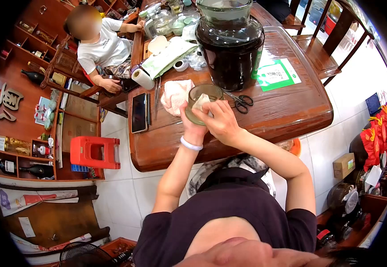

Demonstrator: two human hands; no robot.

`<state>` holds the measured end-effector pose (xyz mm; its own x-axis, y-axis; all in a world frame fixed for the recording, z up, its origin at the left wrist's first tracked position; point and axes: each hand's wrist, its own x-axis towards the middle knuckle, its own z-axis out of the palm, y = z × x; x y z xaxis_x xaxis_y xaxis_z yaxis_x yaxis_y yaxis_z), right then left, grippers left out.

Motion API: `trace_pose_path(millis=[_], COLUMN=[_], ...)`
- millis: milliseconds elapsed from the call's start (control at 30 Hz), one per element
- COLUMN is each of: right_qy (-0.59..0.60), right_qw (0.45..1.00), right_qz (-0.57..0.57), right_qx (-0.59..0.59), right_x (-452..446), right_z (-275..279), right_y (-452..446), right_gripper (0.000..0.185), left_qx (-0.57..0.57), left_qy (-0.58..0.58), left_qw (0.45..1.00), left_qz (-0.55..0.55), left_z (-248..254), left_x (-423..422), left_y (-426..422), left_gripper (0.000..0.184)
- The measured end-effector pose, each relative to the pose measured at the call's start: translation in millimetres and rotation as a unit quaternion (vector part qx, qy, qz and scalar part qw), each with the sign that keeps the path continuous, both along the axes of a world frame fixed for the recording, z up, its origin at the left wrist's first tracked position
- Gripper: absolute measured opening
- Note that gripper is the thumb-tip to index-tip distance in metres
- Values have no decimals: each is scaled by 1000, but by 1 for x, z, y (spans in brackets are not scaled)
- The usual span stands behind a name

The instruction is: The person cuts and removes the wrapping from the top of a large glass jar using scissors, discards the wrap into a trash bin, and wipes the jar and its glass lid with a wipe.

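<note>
Over the near edge of the table, my left hand grips a round, hollow, greenish glass piece that looks like a jar lid. My right hand is closed on a crumpled white tissue, pressed against the inside of the glass. Behind it stands a large glass jar full of dark liquid. A pink-white towel lies just left of the glass. Black-handled scissors rest to the right, their blades partly hidden.
On the wooden table are a phone, a white roll, a green-and-white card, a tape roll and plastic containers. A seated person is at the left side. A red stool stands on the floor.
</note>
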<state>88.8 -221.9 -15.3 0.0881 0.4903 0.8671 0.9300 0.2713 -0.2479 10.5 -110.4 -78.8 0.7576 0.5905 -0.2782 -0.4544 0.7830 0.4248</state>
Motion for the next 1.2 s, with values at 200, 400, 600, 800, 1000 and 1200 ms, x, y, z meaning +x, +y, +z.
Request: trace_pose_path(millis=[200,400,600,800,1000,1200], right_qy=[49,741,766,723,613,500], right_qw=[997,645,600,652,712,785], right_qz=[-45,186,226,144,98,113], right_qx=[42,4,-36,-178,-328,-348], right_x=[29,63,79,77,86,86], right_z=[-47,-26,-29,-38,-22,6], right_y=[-10,-29,-34,-27,-12,12], right_gripper=[28,27,28,26,25,21], left_qx=[-45,-37,-38,24,171,238], left_qy=[-54,-154,-128,-53,33,40], left_qw=[996,975,970,982,970,959], left_qz=[-50,-155,-203,-182,-169,-148], left_z=[16,40,36,38,42,63], left_x=[-12,-5,-7,-8,-8,-4], left_y=[-6,-15,-21,-24,-24,-22], left_gripper=[68,77,81,67,49,35])
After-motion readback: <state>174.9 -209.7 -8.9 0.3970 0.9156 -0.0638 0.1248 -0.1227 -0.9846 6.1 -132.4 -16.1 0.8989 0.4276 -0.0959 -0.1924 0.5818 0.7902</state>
